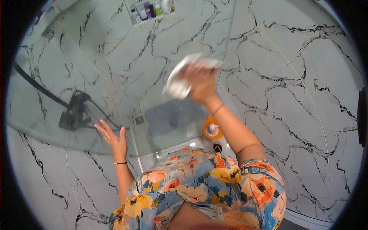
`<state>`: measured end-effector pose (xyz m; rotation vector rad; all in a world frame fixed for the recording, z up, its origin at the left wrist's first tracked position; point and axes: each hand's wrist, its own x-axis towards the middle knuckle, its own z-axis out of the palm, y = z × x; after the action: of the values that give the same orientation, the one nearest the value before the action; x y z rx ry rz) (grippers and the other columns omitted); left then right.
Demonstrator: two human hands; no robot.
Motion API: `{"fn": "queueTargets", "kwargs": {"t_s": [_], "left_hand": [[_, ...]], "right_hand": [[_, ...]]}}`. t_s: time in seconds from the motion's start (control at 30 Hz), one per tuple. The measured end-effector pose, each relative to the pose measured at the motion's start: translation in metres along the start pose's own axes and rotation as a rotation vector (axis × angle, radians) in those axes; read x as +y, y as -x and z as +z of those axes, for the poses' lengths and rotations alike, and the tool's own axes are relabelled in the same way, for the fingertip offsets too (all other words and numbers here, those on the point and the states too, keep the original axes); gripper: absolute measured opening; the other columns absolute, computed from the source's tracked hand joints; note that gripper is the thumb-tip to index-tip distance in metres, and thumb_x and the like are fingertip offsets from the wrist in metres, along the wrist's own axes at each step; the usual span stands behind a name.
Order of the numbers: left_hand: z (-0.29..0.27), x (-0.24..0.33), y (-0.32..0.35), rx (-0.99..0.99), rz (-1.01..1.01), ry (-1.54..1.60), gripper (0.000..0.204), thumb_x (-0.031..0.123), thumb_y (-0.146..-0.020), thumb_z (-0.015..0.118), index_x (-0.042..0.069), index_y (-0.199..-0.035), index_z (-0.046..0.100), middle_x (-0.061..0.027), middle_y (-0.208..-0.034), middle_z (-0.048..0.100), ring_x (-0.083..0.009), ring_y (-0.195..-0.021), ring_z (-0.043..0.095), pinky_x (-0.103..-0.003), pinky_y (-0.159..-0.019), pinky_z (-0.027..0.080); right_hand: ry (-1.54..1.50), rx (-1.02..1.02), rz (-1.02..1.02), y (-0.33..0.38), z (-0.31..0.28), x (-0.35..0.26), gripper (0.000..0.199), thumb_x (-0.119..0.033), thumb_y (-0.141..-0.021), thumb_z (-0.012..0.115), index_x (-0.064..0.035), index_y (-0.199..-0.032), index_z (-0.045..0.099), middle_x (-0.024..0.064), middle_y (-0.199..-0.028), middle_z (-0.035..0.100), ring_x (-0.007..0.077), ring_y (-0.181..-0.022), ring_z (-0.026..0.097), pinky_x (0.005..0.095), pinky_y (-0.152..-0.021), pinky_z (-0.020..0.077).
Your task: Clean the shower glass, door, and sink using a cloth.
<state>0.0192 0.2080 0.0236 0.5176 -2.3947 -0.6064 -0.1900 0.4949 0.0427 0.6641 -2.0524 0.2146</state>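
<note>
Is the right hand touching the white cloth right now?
Touching. In the head view the right hand grips the white cloth, with the fingers closed over its crumpled upper part and no gap between them, against the glass shower panel.

Right grip [201,82] raised, left [115,138] splayed

Bottles [149,10] sit in a wall niche [133,19] at upper centre; the shower head [74,113] hangs mid-left, the mat [172,119] lies centre
</note>
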Motion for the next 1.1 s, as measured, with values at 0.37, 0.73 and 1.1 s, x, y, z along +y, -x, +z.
{"fn": "queueTargets", "kwargs": {"t_s": [0.37, 0.73, 1.1], "left_hand": [[0.006, 0.006, -0.006, 0.002, 0.064, 0.051, 0.084, 0.037, -0.084, 0.059, 0.016, -0.145, 0.005, -0.0213, -0.147, -0.013, -0.0398, -0.136, -0.003, -0.054, -0.106, 0.009], [-0.079, -0.045, 0.081, 0.034, -0.314, -0.090, 0.068, 0.024, -0.083, 0.060, 0.014, -0.141, 0.026, -0.0150, -0.144, 0.027, -0.0310, -0.134, 0.024, -0.049, -0.106, 0.016], [-0.130, -0.042, 0.315, 0.167, -0.857, -0.522, 0.051, 0.032, -0.080, 0.063, 0.017, -0.127, 0.049, -0.0179, -0.139, 0.034, -0.0344, -0.128, 0.034, -0.046, -0.104, 0.027]], "right_hand": [[-0.203, 0.019, -0.313, 0.079, 0.041, -0.051, 0.042, -0.018, -0.081, 0.049, -0.0316, -0.120, 0.054, -0.0076, -0.134, 0.044, 0.0168, -0.138, 0.015, 0.0544, -0.108, -0.0082], [-0.369, 0.259, -0.096, -0.037, -0.022, -0.033, 0.044, -0.043, -0.085, 0.052, -0.0125, -0.116, 0.060, 0.0117, -0.147, 0.022, 0.0338, -0.138, 0.000, 0.0543, -0.103, -0.0174], [-0.498, -0.161, -0.609, 0.015, 0.013, -0.077, 0.055, -0.008, -0.074, 0.052, -0.0250, -0.126, 0.053, -0.0029, -0.138, 0.042, 0.0231, -0.138, 0.013, 0.0451, -0.106, -0.0164]]}}
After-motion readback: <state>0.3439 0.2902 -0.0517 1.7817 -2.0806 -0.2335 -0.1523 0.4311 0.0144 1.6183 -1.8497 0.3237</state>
